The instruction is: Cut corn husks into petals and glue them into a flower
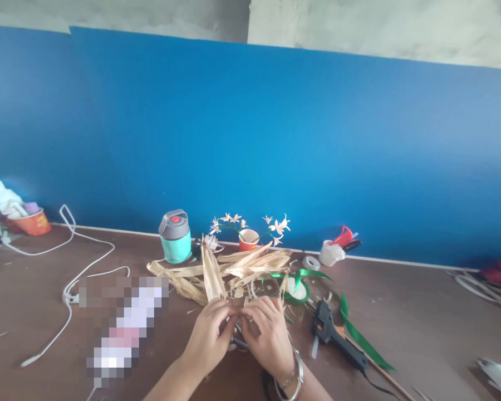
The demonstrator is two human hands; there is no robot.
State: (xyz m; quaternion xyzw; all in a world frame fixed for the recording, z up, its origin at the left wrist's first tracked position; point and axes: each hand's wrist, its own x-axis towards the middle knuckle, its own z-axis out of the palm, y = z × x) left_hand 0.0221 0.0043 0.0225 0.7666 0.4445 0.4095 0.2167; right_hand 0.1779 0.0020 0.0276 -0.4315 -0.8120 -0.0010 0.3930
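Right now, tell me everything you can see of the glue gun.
The glue gun is black and looks plastic. It lies on the brown table, to the right of the right hand, its handle slanting toward the lower right, where a dark cord leaves it. A pale stick juts from its body. Neither hand touches it.

Craft workshop, glue gun (326,324), dried husks (256,265)
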